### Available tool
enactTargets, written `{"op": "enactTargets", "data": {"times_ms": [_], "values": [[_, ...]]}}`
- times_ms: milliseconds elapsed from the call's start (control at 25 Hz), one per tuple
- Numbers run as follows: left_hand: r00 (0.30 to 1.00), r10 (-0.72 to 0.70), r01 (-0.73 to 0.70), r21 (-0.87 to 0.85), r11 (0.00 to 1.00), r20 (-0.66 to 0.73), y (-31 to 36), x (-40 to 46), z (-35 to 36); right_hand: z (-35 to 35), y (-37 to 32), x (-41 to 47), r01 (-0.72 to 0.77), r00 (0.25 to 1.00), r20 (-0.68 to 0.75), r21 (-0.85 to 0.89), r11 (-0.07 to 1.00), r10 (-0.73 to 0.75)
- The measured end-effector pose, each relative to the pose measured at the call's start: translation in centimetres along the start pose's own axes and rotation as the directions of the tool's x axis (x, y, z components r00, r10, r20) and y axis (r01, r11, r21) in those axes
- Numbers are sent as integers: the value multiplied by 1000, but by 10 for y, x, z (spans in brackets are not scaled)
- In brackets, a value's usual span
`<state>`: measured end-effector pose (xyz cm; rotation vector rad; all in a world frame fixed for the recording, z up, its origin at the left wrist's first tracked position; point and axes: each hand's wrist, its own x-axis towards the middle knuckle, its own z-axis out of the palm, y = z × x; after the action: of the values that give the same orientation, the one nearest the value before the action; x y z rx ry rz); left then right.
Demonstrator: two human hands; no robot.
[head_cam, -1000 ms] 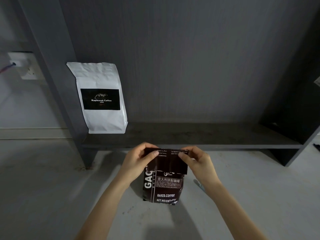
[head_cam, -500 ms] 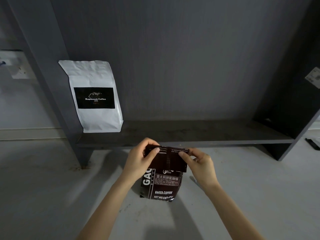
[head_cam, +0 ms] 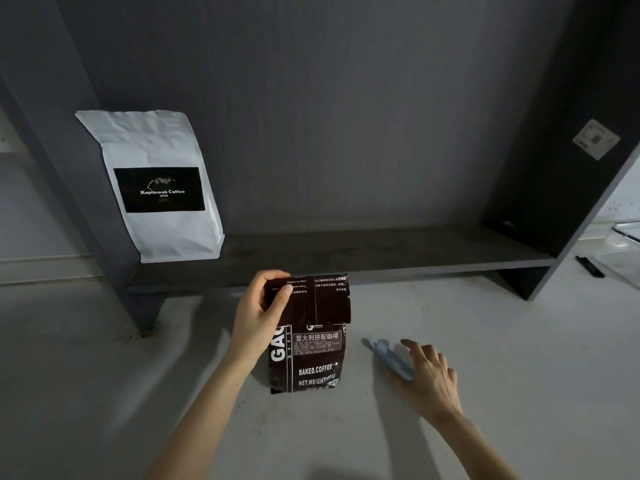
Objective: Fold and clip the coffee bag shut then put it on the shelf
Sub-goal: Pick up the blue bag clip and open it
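A dark brown coffee bag (head_cam: 311, 355) stands on the pale floor in front of the shelf, its top flap folded down over the front. My left hand (head_cam: 258, 313) pinches the folded flap at its left corner, thumb on the front. A light blue clip (head_cam: 388, 358) lies on the floor just right of the bag. My right hand (head_cam: 429, 375) hovers over the clip's near end, fingers spread, holding nothing. The dark grey shelf board (head_cam: 381, 251) runs low behind the bag.
A white coffee bag (head_cam: 156, 188) with a black label stands at the shelf's left end, leaning on the side panel. The shelf's right upright (head_cam: 561, 188) carries a small sticker. A black object (head_cam: 588, 266) lies on the floor at far right.
My right hand let go of the folded flap and dropped down to the right, over the blue clip. My left hand still holds the fold. The view shifted slightly right.
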<state>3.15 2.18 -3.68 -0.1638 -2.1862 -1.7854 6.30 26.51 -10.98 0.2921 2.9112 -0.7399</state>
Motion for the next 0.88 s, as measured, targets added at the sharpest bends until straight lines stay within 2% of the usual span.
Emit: {"op": "enactTargets", "data": {"times_ms": [160,280,560,800,880], "values": [[998,-66,65,-123,990,-3,-6,-4,2,2,10,-4,-65,997,-50,-38,997,63],[996,-89,90,-156,984,12,-10,-8,2,4,15,-9,-60,997,-59,-51,997,57],[995,-98,102,-169,980,32,-14,-10,1,-5,-4,-5,78,972,-234,263,962,-14],[995,-93,98,-164,982,33,-15,-12,1,-5,-8,-4,152,955,-292,316,936,-56],[996,-89,93,-158,983,32,-15,-13,1,-4,-6,-4,182,952,-289,276,944,-99]]}}
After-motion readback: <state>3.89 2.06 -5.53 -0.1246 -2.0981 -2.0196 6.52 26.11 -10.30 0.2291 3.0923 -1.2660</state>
